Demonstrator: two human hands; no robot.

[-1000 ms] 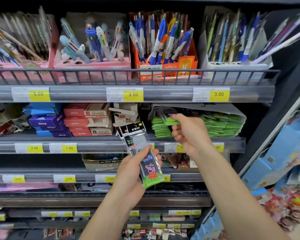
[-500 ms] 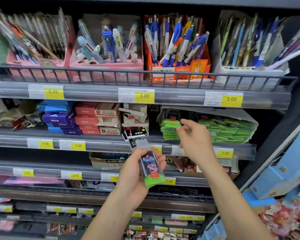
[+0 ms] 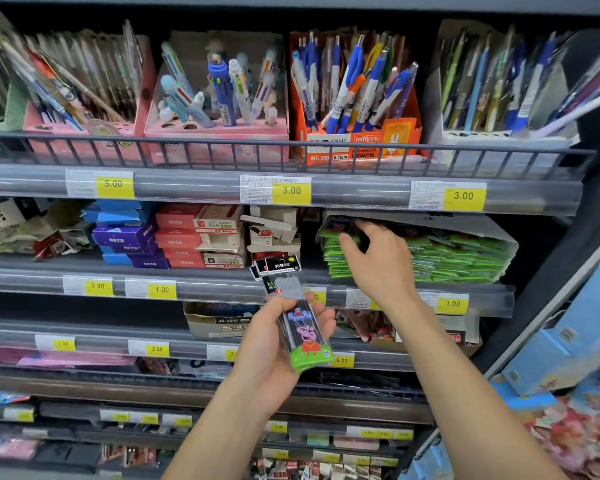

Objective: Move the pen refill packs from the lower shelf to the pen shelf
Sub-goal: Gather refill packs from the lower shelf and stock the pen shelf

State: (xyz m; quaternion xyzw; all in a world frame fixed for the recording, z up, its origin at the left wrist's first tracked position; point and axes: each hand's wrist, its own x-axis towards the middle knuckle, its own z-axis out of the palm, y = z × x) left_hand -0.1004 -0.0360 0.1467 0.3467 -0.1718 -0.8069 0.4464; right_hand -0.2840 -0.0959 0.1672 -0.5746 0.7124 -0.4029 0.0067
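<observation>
The left hand (image 3: 274,355) grips a small bundle of refill packs (image 3: 297,320) in front of the shelves, thumb across the clear fronts and fingers curled behind. The black header cards stick up above the fist and the green foot hangs out below. The right hand (image 3: 378,261) reaches into the green stack (image 3: 440,258) lying in its open carton on the shelf under the pens; its fingers are spread and slightly bent at the stack's left end, and I cannot tell whether they have closed on a pack yet.

These packs look light and thin — glossy film sleeves around stiff refills, so they should slide over one another easily and fan out if held loosely. A pinch across the width near the middle, as the left hand has it, seems safest; holding by the card header alone risks the bundle swinging or slipping. Nothing looks fragile, though the refills might bend under a hard squeeze.
</observation>
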